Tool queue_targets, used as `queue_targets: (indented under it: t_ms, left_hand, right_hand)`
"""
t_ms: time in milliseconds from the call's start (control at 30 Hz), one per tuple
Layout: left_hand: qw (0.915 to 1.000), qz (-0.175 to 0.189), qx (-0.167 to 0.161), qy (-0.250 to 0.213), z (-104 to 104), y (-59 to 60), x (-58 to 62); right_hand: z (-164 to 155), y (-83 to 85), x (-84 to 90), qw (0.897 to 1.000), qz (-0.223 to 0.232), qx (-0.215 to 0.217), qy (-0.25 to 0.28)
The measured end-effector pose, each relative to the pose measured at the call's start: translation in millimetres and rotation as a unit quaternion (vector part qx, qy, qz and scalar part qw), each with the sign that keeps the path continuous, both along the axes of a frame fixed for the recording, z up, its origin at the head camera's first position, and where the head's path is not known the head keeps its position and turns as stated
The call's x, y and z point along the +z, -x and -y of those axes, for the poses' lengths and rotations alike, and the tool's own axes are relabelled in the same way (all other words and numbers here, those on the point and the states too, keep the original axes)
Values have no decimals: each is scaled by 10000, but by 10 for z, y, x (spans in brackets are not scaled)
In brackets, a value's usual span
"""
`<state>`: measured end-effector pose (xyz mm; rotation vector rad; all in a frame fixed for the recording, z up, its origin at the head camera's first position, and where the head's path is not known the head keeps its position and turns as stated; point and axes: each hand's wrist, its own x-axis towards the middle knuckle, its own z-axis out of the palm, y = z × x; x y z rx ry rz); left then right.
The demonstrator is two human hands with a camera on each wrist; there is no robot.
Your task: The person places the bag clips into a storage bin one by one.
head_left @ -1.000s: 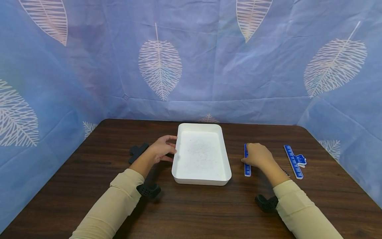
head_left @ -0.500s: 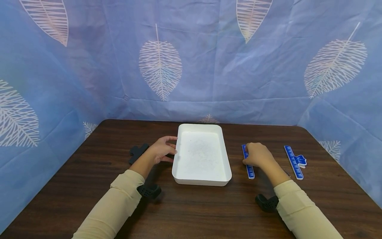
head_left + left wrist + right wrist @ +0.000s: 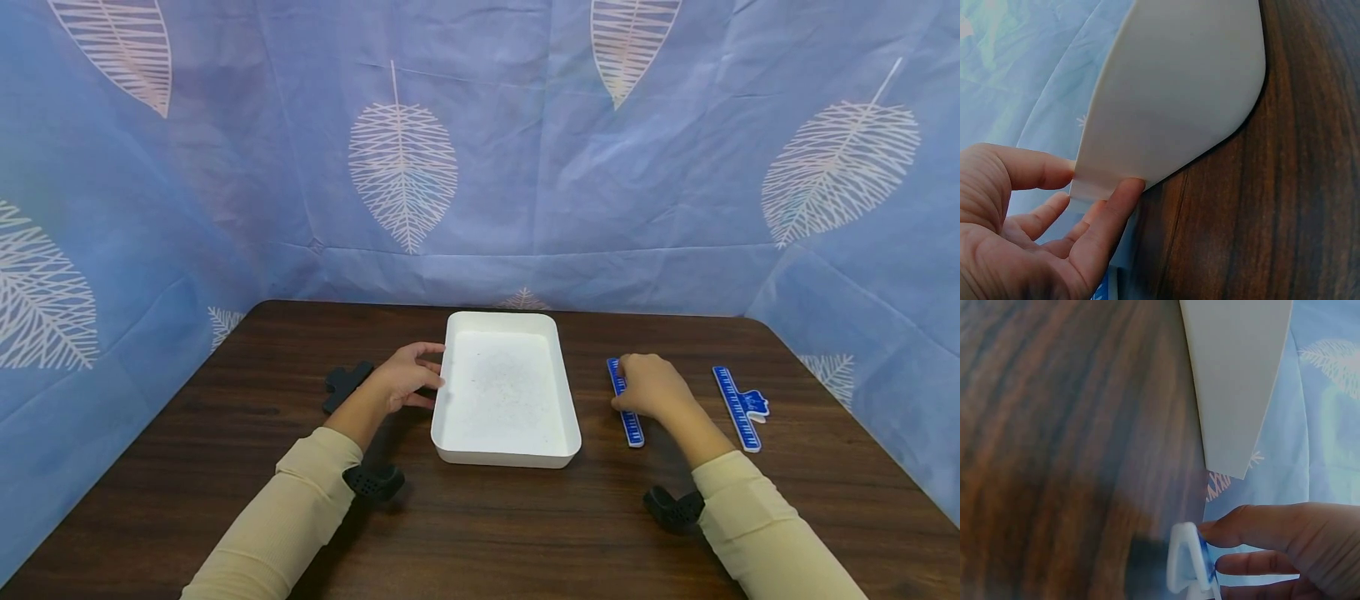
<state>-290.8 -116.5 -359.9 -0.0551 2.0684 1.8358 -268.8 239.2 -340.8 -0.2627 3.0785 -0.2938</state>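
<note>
A white rectangular tray (image 3: 501, 392) lies on the dark wooden table. My left hand (image 3: 408, 379) is at its left side; in the left wrist view the fairly straight fingertips (image 3: 1127, 187) touch the tray's outer wall. My right hand (image 3: 654, 387) holds a blue ruler-edged clip (image 3: 633, 427) to the right of the tray, with its handle part hidden behind the hand. In the right wrist view, thumb and fingers (image 3: 1235, 528) are at the clip's white, wedge-shaped end.
Another blue ruler-edged clip (image 3: 738, 408) lies farther right on the table (image 3: 480, 533). A black clip (image 3: 348, 383) lies behind the left wrist, partly covered by the forearm. A blue leaf-patterned cloth (image 3: 480, 208) hangs along the back and sides.
The blue clip under my right hand has turned from nearly straight to slanted, its near end swinging right. My right hand has shifted only slightly. The left hand and tray stay in place.
</note>
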Motion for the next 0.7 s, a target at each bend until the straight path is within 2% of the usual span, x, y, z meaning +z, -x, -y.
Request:
queue_targets:
  t_ms: [700]
  left_hand:
    - [10000, -33, 15, 30, -8, -32, -21]
  right_hand:
    - [40, -8, 149, 9998, -196, 24, -74]
